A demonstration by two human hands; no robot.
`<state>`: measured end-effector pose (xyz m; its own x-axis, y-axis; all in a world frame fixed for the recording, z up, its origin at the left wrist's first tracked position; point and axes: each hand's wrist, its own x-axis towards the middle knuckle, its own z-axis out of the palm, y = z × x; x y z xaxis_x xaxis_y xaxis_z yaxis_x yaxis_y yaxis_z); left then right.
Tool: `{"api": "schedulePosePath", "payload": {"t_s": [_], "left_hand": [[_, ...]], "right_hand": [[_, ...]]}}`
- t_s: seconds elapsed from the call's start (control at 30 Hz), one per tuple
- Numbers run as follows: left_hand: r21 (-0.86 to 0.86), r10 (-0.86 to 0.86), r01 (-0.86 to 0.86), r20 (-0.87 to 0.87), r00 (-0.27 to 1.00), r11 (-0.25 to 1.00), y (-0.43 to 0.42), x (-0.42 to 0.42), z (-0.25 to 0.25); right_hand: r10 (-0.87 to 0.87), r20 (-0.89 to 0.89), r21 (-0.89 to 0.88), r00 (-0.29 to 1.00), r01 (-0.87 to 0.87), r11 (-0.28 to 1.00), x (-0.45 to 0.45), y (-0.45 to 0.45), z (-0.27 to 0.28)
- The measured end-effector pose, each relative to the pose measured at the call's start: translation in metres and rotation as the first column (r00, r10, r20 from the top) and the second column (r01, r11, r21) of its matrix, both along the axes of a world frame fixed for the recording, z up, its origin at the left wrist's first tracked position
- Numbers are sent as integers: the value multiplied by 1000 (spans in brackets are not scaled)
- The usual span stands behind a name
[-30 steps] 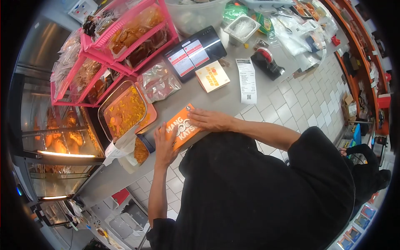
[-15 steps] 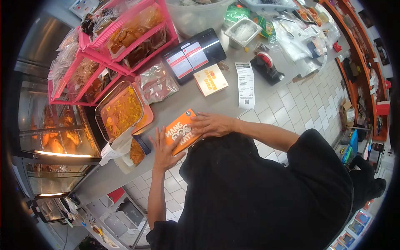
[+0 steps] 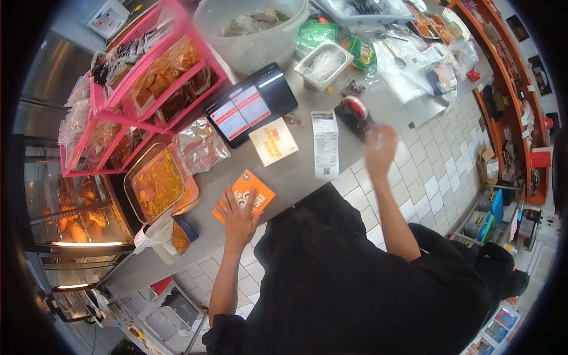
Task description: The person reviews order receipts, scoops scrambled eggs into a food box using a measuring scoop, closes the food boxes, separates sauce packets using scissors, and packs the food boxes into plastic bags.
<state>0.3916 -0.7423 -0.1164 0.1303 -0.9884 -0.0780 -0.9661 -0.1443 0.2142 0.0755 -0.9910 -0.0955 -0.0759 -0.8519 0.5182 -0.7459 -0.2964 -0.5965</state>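
An orange takeaway box with white lettering lies closed near the counter's front edge. My left hand rests on its lid with the fingers spread. My right hand is in the air off the counter's edge, just below the black tape dispenser with its red-cored roll; motion smears its fingers, so what they hold, if anything, does not show. Between the two hands lies a long printed receipt. Behind the orange box sits a cream box with orange lettering.
A tablet stands behind the cream box. At left are pink baskets of bagged food, a tray of yellow food, a foil bag and a lit glass warmer. Plastic bags lie at the back right.
My right hand has left the orange box and swung right toward the tape dispenser. My left hand stays on the box, which has turned slightly. The camera view has shifted too.
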Motion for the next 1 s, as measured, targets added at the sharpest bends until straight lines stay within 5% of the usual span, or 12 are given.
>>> {"api": "schedulePosePath", "payload": {"t_s": [0.07, 0.13, 0.17, 0.4, 0.47, 0.57, 0.6, 0.7, 0.77, 0.87, 0.93, 1.0], "left_hand": [[-27, 46, -45, 5, 999, 999, -4, -11, -5], [-8, 70, -70, 1, 998, 998, -11, -15, -7], [1, 66, -66, 3, 998, 998, -11, -17, -7], [128, 168, -181, 106, 980, 975, -9, -19, -15], [105, 164, -174, 92, 982, 979, -12, -19, -12], [132, 166, -181, 119, 979, 975, -18, -22, -5], [140, 171, -187, 121, 978, 972, -17, -22, -6], [121, 176, -190, 120, 977, 974, -16, -18, -8], [129, 167, -184, 129, 977, 974, -16, -17, -5], [174, 113, -133, 121, 986, 976, -16, -12, 10], [169, 103, -119, 95, 990, 979, -16, -3, 11], [189, 78, -90, 72, 994, 978, -2, 5, 13]], "right_hand": [[-111, -67, -17, 992, 110, 994, -40, -33, -16], [80, 384, 607, 920, -317, 729, -66, -55, -22], [87, 339, 753, 937, -326, 571, -77, -67, -24], [196, 634, 663, 748, -657, 359, -112, -89, -35], [-48, 843, 510, 535, -769, 386, -124, -80, -46], [-46, 936, 333, 348, -838, 431, -131, -65, -46], [-52, 936, 336, 348, -841, 423, -137, -64, -50], [339, 630, 514, 699, -702, 493, -142, -65, -59], [478, -74, 523, 875, -374, 766, -133, -64, -51], [212, -116, 552, 971, -114, 826, -123, -45, -41], [267, -53, 516, 962, -202, 833, -93, -24, -25], [257, 432, 721, 864, -503, 477, -38, 12, 6]]}}
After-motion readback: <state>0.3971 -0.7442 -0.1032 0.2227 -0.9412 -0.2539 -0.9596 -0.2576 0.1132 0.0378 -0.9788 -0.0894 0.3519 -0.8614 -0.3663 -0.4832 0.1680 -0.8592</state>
